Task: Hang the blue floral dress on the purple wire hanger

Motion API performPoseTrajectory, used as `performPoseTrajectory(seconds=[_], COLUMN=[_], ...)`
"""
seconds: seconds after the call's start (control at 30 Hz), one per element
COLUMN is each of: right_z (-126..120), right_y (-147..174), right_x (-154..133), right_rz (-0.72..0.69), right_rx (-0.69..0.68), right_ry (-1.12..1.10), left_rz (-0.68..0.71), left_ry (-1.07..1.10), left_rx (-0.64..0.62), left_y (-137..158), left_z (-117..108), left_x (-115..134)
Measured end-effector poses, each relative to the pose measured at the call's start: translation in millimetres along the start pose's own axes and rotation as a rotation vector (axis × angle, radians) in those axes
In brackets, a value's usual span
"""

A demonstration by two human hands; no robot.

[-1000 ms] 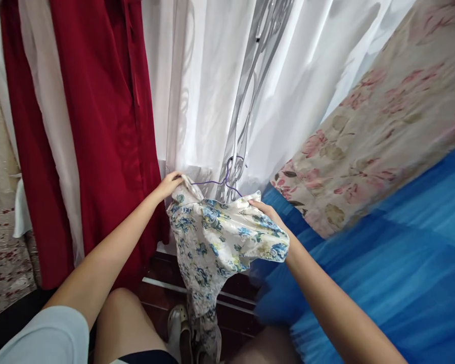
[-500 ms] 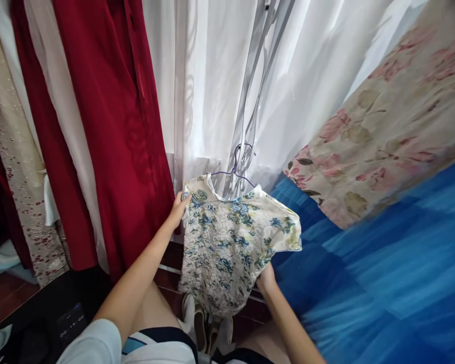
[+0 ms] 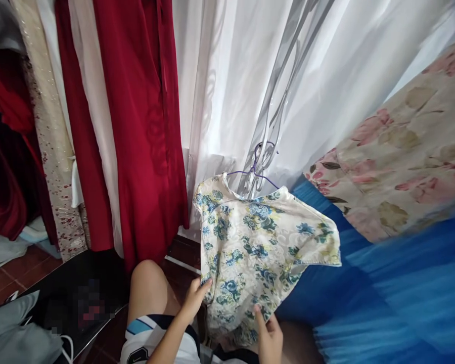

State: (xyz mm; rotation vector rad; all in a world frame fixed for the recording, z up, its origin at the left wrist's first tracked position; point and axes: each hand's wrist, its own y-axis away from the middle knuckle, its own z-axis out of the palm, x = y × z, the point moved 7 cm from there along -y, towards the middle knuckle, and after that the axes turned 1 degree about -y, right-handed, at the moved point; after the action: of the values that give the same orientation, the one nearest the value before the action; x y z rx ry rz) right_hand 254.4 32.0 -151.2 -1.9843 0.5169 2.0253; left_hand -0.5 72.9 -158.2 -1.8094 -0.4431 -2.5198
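A cream blouse (image 3: 246,253) with blue and yellow-green flowers hangs from a purple hanger (image 3: 253,171), its neckline below the hanger's arms. My left hand (image 3: 195,299) pinches the blouse's left side edge low down, thumb over the cloth. Across from it, my right hand (image 3: 268,334) grips the lower right side between thumb and fingers. The hanger's hook meets white straps (image 3: 271,121) that hang in front of the curtain. The lower hem is bunched near my lap and partly hidden.
Red dresses (image 3: 136,126) hang at left beside a beige sequined garment (image 3: 55,91). White curtain (image 3: 227,76) covers the back. At right are a floral cloth (image 3: 398,167) and a blue ruffled fabric (image 3: 387,288). Grey clothing (image 3: 15,328) lies on a black surface (image 3: 109,278) at lower left.
My left hand has slid from the blouse's left shoulder down to its lower side. My right hand has moved lower along the right side. The view has turned left, and the blouse appears larger.
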Motion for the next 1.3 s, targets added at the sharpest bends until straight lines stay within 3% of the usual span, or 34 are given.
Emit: performPoseTrajectory(seconds=[0.1, 0.23, 0.37, 0.47, 0.63, 0.8, 0.9, 1.03, 1.1, 1.2, 1.3], right_z=[-18.9, -34.7, -18.5, -7.4, -22.0, -22.2, -3.1, 32.2, 48.4, 58.6, 60.8], right_y=[-24.3, -63.3, -100.9, -104.1, -93.6, -101.6, -94.9, -74.3, -59.9, -22.5, 43.6], right_x=[-58.9, -178.1, -275.9, -316.0, -339.9, -353.3, -379.1, -412.8, -419.6, -414.3, -398.4], right_rz=[-0.181, -0.484, -0.459, -0.407, -0.431, -0.398, -0.473, -0.583, -0.616, -0.672, -0.893], right_rx=[0.101, 0.146, -0.023, -0.084, 0.033, 0.104, 0.035, -0.120, -0.214, -0.274, -0.343], right_ry=[-0.089, -0.192, -0.246, -0.226, -0.341, -0.342, -0.323, -0.241, -0.177, -0.001, 0.306], left_rz=[-0.001, -0.057, -0.078, -0.080, -0.019, 0.219, 0.516, 1.012, 1.167, 1.215, 1.187], left_ry=[0.050, 0.172, 0.223, 0.231, 0.185, 0.092, -0.020, -0.386, -0.591, -0.786, -0.726], left_rx=[0.006, 0.004, -0.014, -0.014, -0.063, -0.071, 0.004, 0.356, 0.418, 0.297, 0.122], left_y=[9.3, 24.0, 38.3, 40.8, 35.1, 29.2, 30.3, 48.7, 54.1, 46.2, 35.6], left_z=[-8.3, -8.0, -1.8, -2.5, -4.1, -7.9, -12.7, -14.0, 0.7, 29.1, 48.9], left_x=[8.6, 19.0, 27.7, 34.8, 49.7, 90.9, 147.3, 244.5, 281.9, 305.1, 292.3])
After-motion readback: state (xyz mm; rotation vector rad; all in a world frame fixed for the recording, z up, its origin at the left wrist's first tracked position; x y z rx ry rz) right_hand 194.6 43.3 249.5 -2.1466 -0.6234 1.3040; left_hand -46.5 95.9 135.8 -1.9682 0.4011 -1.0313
